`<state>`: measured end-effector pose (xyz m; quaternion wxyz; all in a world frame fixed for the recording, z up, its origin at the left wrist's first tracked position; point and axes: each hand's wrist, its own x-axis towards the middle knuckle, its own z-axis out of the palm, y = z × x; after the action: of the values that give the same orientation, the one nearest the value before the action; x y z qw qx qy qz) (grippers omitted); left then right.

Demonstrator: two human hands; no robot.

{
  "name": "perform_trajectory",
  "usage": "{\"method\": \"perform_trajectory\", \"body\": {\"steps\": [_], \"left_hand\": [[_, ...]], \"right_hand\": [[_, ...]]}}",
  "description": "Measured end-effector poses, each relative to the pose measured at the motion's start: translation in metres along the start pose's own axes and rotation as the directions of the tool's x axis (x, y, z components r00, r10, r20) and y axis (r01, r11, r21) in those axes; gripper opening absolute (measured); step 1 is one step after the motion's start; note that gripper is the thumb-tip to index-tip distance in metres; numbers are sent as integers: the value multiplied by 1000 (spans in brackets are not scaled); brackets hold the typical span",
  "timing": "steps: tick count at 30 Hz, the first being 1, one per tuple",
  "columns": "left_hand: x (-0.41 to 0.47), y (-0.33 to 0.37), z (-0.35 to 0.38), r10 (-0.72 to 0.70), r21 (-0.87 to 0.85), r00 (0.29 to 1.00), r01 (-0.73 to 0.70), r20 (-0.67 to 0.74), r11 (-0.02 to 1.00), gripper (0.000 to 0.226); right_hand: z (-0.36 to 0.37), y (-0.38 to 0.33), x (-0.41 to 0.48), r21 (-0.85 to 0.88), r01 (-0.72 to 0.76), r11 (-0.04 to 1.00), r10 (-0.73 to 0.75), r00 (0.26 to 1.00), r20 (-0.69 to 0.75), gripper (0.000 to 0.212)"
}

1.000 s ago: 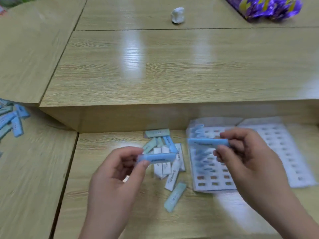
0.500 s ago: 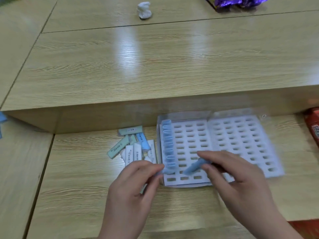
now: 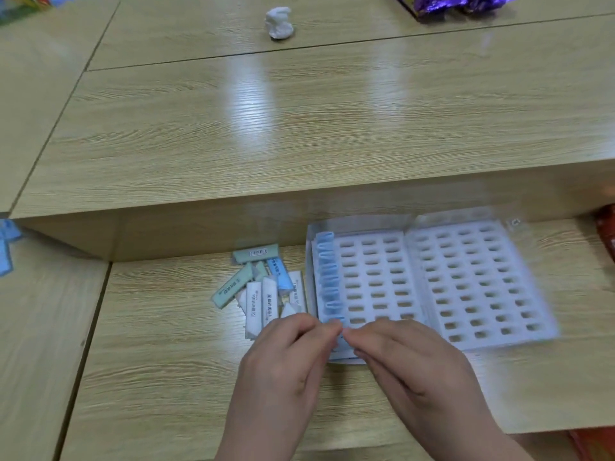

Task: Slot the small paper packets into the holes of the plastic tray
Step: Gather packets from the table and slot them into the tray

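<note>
A white plastic tray [image 3: 432, 341] with rows of holes lies on the lower desk at the right. Its leftmost column holds a row of blue paper packets [image 3: 327, 277] standing on edge. Left of the tray sits a loose pile of white, green and blue packets [image 3: 263, 291]. My left hand [image 3: 286, 367] and my right hand [image 3: 409, 367] meet fingertip to fingertip over the tray's near left corner. Curled fingers of both pinch a blue packet [image 3: 341, 342], of which only a sliver shows. The tray's near left holes are hidden by my fingers.
A raised desk step rises right behind the tray and pile. On the upper desk sit a white crumpled lump [image 3: 279, 23] and a purple foil bag [image 3: 459, 3]. More blue packets [image 3: 6, 247] lie at the far left, a red object [image 3: 607, 234] at the right edge.
Both hands came down from in front of me to the tray's near left corner and closed together. The blue packets, clearly seen before, are now mostly hidden by my fingers.
</note>
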<state>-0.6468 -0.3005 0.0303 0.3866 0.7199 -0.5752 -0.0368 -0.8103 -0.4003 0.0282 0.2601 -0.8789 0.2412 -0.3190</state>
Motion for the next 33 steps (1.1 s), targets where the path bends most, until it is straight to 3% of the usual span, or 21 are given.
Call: {"method": "perform_trajectory", "body": {"steps": [2, 5, 8, 11, 14, 18, 23, 28, 33], "left_hand": [[0, 2, 4, -45, -4, 999, 45, 5, 999, 24], [-3, 2, 7, -221, -69, 975, 220, -2, 973, 31], [-10, -2, 9, -159, -90, 987, 156, -33, 984, 21], [-15, -8, 13, -108, -139, 993, 100, -54, 985, 19], [-17, -14, 16, -104, -177, 994, 94, -46, 980, 23], [-20, -18, 14, -112, -237, 993, 103, -24, 966, 30], [-32, -16, 5, -192, -245, 978, 167, -81, 955, 34], [-43, -29, -15, -503, -194, 839, 469, -208, 862, 20], [-25, -42, -27, -699, -78, 711, 694, -81, 716, 30]], "right_hand": [[2, -2, -1, -67, 39, 997, -39, 999, 12, 28], [11, -3, -5, -121, 84, 989, -80, 996, 31, 32], [21, -6, -8, -74, 106, 992, -106, 994, -1, 35], [25, -3, -10, -36, 55, 998, -57, 996, -64, 21], [26, 0, -6, -18, -61, 998, 58, 990, -131, 17], [27, 1, -4, 18, -69, 997, 70, 991, -113, 18], [25, 6, -13, -278, 84, 957, -102, 994, -50, 23], [25, 5, -18, -433, 156, 888, -156, 987, 36, 43], [35, -25, -24, -369, 46, 928, -72, 996, -58, 49]]}}
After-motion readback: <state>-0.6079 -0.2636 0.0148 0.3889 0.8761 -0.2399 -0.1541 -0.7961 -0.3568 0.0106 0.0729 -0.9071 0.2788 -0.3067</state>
